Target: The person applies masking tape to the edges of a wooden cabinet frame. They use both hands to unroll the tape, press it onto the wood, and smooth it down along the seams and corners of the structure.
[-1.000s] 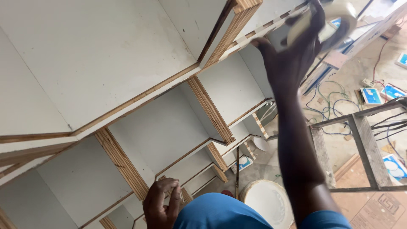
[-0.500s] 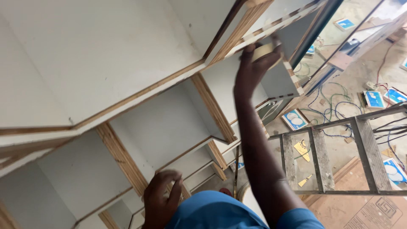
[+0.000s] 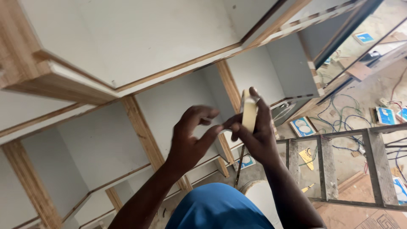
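The right hand (image 3: 258, 135), lowered from the shelf, is gripping an edge-on tape roll (image 3: 249, 111); the left hand (image 3: 193, 138) is apparently pinching its end.

Down on the floor (image 3: 373, 97) to my right lie several small flat packages, all rectangular, blue with white on the face. One blue-and-white pack (image 3: 302, 126) sits just past the metal frame (image 3: 326, 165), tilted, showing two pale round shapes. Another blue pack (image 3: 363, 37) lies farther off near the top right. A third, the blue carton (image 3: 386, 115), rests among loose cables (image 3: 339, 114), with one more at the frame's lower right edge (image 3: 400, 189). A small blue one (image 3: 246, 161) lies below my hands.
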